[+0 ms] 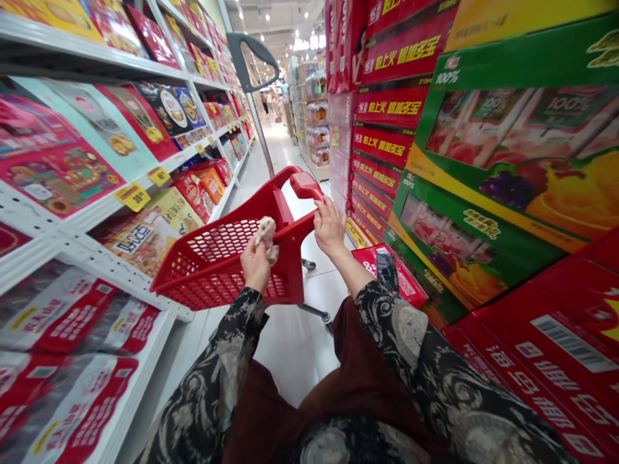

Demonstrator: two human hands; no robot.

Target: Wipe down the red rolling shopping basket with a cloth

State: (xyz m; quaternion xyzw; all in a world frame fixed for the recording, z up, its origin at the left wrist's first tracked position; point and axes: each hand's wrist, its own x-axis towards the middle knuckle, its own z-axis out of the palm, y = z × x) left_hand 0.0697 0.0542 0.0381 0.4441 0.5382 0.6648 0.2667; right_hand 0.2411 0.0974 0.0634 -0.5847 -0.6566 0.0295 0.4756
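Observation:
A red wheeled shopping basket (293, 264) stands before me in the aisle, with perforated sides and a long metal pole ending in a grey loop handle (235, 61). My left hand (256, 263) is closed around a crumpled off-white cloth (265, 231), in front of the basket's side. Part of the cloth sticks out above and beside the fingers. My right hand (330, 225) grips the basket's red edge, close to its moulded red handle (306, 185). Its fingertips are partly hidden behind the rim.
Shelves of boxed snacks (135, 122) with yellow price tags line the left. Stacked red drink cartons (387, 103) and green juice boxes (464, 193) wall the right. A red box (411, 283) sits low beside my right forearm. The white-tiled aisle (283, 138) runs ahead.

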